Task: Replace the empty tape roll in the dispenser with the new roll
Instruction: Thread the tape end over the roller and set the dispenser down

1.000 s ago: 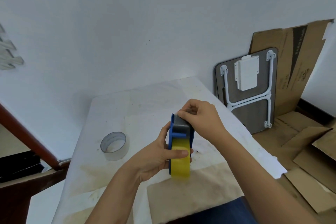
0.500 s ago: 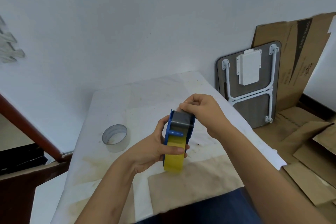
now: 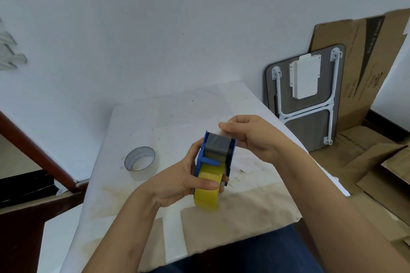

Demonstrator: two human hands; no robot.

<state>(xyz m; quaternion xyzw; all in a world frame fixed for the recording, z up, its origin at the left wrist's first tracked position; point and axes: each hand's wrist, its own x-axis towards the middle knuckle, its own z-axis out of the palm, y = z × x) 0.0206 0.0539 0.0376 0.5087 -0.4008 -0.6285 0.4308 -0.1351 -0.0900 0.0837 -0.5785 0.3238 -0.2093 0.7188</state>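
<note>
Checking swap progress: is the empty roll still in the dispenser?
No. The empty roll lies on the table; the dispenser carries a yellow roll.

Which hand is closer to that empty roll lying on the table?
Left. The left hand grips the blue dispenser just right of the empty roll, without touching it. The right hand is farther away, beyond the dispenser, pinching tape at its top.

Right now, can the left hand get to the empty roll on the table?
Probably not yet: the left hand grips the dispenser. The empty roll lies unobstructed to its left.
</note>
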